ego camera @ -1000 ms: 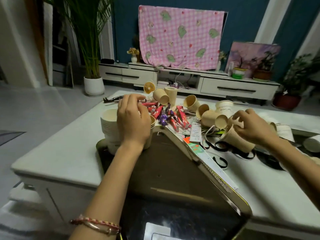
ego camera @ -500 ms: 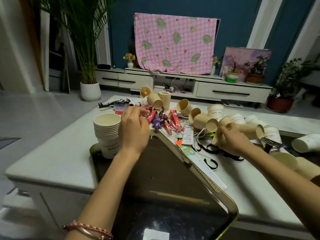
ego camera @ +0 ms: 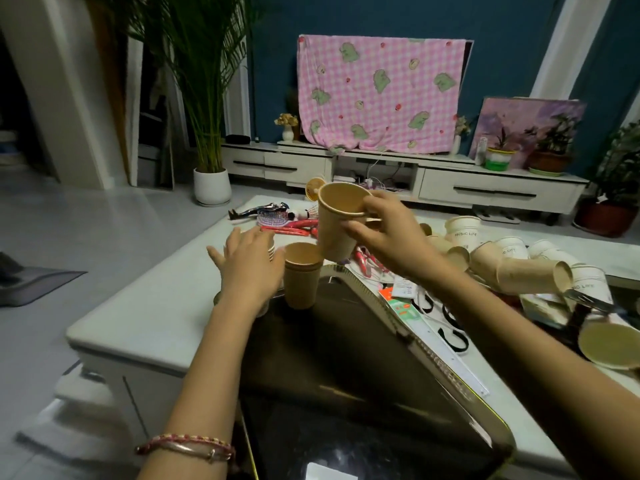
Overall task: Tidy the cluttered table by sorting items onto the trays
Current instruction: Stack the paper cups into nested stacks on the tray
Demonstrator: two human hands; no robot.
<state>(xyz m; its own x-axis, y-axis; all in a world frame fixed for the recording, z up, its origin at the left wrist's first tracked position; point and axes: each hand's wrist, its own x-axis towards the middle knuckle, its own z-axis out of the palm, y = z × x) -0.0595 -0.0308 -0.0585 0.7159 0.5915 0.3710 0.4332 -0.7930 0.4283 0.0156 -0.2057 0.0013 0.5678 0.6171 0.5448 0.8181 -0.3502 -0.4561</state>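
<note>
holding 1 empty tan paper cup (ego camera: 336, 225), r hand (ego camera: 388, 233) fingers curled round rim; l hand (ego camera: 249, 268) fingers splayed by 1 brown-cup stack (ego camera: 301, 277) in dark gold-rimmed tray (ego camera: 346, 358).

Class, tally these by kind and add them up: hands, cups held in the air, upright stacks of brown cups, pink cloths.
Hands: 2, the left hand, the right hand
Cups in the air: 1, the raised cup
Upright brown stacks: 1, the brown cup stack
Pink cloths: 1, the pink checked cloth
Total: 5
</note>
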